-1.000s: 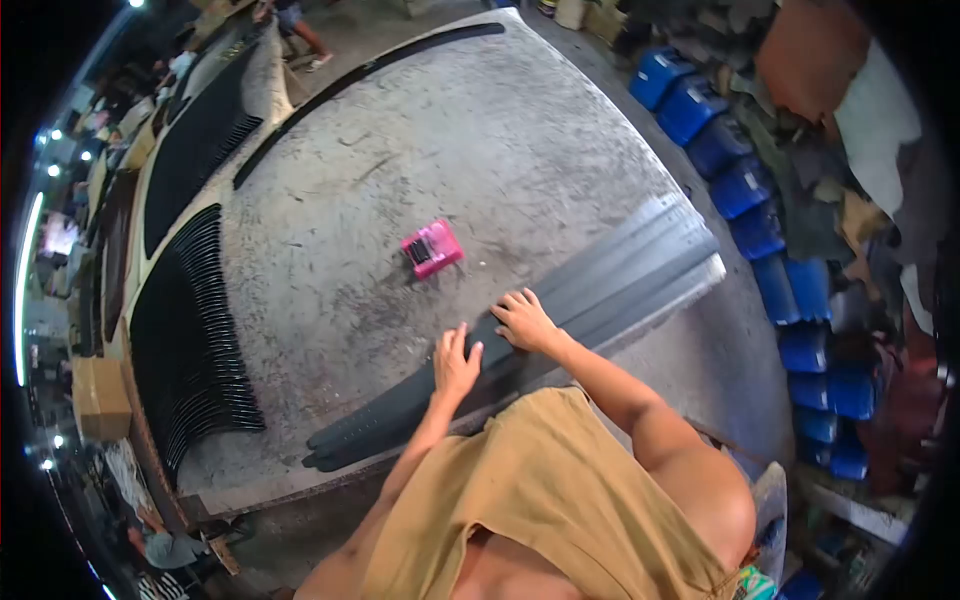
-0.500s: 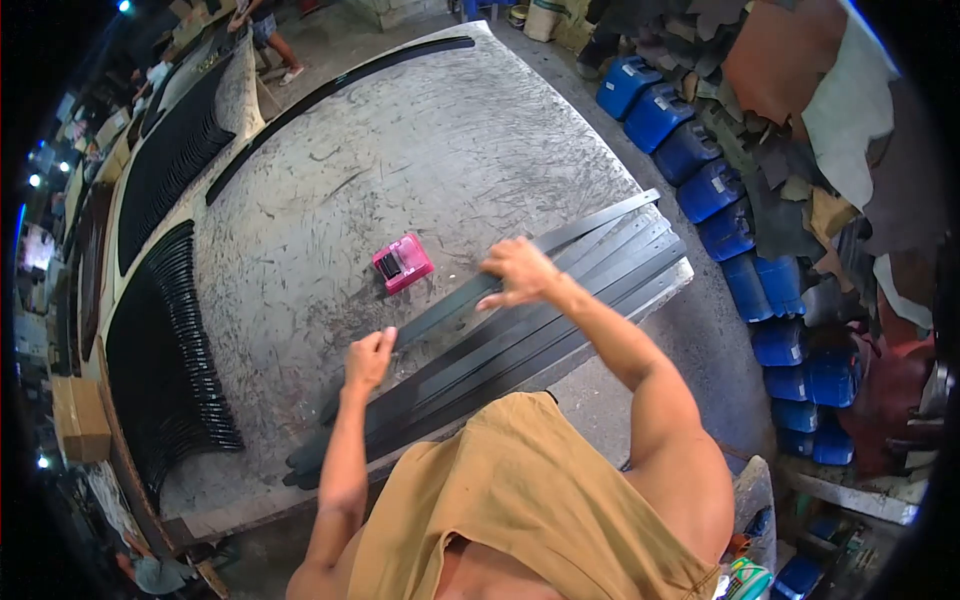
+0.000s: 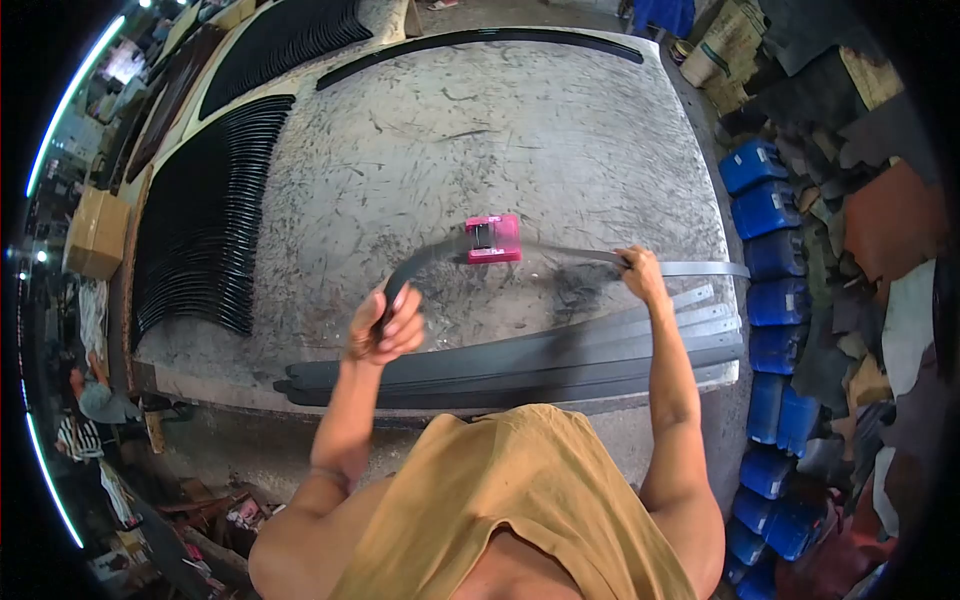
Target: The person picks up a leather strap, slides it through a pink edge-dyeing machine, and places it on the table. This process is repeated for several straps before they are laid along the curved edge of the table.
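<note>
A long dark grey strip (image 3: 560, 254) is lifted off the grey worktable (image 3: 520, 130) and held between both hands. My left hand (image 3: 386, 326) is closed on its curved left end. My right hand (image 3: 640, 272) grips it near the right end, which sticks out past the table's edge. The lifted strip passes just in front of a small pink tool (image 3: 492, 238) lying on the table. Below the hands, a stack of similar dark strips (image 3: 520, 362) lies along the table's near edge.
Rows of black curved strips (image 3: 200, 220) cover the table's left side, with another long strip (image 3: 480, 40) at the far edge. Blue jerrycans (image 3: 770, 210) and heaps of leather (image 3: 880, 200) line the right. A cardboard box (image 3: 95, 232) and a person (image 3: 100, 405) are at the left.
Both hands went from resting on the stack to lifting one strip off it. The strip now hangs raised between them, above the table, and the view has swung round.
</note>
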A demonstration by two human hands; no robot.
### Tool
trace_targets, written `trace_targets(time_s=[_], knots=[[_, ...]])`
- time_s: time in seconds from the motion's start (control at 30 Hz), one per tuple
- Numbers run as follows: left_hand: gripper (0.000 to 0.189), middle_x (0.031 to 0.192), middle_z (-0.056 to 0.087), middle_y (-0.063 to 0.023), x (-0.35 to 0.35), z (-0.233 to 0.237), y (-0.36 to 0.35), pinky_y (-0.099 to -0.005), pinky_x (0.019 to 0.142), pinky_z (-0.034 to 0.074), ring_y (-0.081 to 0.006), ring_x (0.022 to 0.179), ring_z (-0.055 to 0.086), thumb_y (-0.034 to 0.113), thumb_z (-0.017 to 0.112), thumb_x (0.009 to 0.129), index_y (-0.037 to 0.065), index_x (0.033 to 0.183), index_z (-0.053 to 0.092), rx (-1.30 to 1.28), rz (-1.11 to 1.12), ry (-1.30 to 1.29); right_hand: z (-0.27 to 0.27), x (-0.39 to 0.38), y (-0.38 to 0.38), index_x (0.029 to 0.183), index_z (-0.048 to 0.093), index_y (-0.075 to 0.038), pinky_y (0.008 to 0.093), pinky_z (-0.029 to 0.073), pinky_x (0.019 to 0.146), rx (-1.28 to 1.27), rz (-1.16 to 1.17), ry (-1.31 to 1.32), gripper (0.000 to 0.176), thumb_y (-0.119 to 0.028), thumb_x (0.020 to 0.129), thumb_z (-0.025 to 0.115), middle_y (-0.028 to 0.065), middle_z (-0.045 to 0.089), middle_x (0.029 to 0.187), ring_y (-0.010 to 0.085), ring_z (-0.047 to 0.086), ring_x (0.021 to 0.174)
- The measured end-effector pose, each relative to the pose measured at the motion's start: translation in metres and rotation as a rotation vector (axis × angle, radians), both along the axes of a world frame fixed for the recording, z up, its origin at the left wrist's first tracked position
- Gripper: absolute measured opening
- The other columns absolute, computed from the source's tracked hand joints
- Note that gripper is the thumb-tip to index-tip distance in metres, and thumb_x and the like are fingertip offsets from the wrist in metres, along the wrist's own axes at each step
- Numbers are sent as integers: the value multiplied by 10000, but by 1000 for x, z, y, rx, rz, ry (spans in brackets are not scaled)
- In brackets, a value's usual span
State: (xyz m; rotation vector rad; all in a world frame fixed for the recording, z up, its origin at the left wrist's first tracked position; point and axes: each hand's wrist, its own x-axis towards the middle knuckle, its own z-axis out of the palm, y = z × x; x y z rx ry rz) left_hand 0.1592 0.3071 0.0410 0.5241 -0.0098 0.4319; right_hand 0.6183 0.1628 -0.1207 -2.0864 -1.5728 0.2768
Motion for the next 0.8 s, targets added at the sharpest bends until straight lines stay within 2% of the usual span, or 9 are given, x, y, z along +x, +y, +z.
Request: trace_targets(time_s=[0.03, 0.1, 0.17, 0.23, 0.3, 0.33, 0.37, 0.6, 0.8], knots=[[336, 744, 483, 10, 22, -3, -2, -235, 550, 378, -77, 552, 446, 317, 628, 957, 56, 1114, 484, -59, 13, -162, -12, -11, 12, 1050, 718, -85, 424, 498, 747, 76, 23, 80, 246, -223, 848, 686, 184, 677, 901, 362, 655, 871], [288, 818, 522, -7, 59, -2, -1, -274, 634, 434, -105, 667, 507, 276, 619, 966, 56, 1124, 520, 40, 33, -104, 21, -56, 38, 1054, 695, -44, 415, 491, 707, -93, -63, 317, 298, -296, 898, 669, 234, 650, 854, 379, 659, 832], [235, 869, 566, -13, 86, -11, 13, -301, 698, 458, -134, 746, 553, 243, 627, 965, 79, 1126, 581, 354, 25, 114, 44, -87, 63, 1054, 677, -23, 420, 476, 682, -193, -71, 404, 368, -367, 927, 644, 271, 624, 815, 387, 657, 779], [217, 882, 597, -28, 114, -24, 33, -317, 703, 464, -152, 769, 584, 248, 639, 954, 38, 1011, 648, 829, 162, 454, 54, -107, 81, 1036, 663, -17, 441, 469, 684, -169, -41, 427, 380, -380, 930, 632, 281, 617, 804, 416, 639, 783], [295, 797, 609, -35, 127, -48, 65, -330, 616, 432, -132, 694, 556, 282, 692, 902, -12, 919, 681, 1178, 181, 808, 53, -117, 90, 979, 638, 4, 471, 465, 692, -150, 1, 396, 426, -419, 937, 604, 289, 612, 800, 459, 615, 806], [345, 757, 594, -76, 133, -55, 74, -349, 571, 419, -153, 638, 550, 296, 716, 872, -46, 864, 671, 1307, 367, 756, 54, -122, 93, 942, 620, 14, 484, 463, 697, -174, -1, 341, 453, -438, 940, 588, 292, 610, 800, 473, 604, 821], [315, 774, 606, -120, 135, -85, 92, -362, 578, 426, -176, 652, 575, 285, 714, 868, -29, 875, 691, 1401, 367, 872, 55, -126, 96, 905, 603, 24, 498, 460, 702, -197, -1, 285, 484, -457, 943, 572, 294, 608, 801, 486, 593, 836], [262, 820, 662, -122, 133, -149, 122, -353, 650, 477, -194, 727, 637, 240, 707, 880, -11, 956, 712, 1358, 348, 904, 47, -135, 79, 854, 585, 25, 506, 457, 696, -213, -56, 348, 497, -465, 934, 579, 288, 606, 795, 487, 590, 838], [257, 927, 696, -113, 138, -164, 116, -342, 724, 503, -194, 829, 667, 226, 698, 885, -6, 994, 713, 1322, 314, 917, 50, -145, 67, 847, 582, 29, 482, 460, 678, -200, -101, 395, 489, -454, 925, 600, 281, 603, 779, 484, 592, 811]])
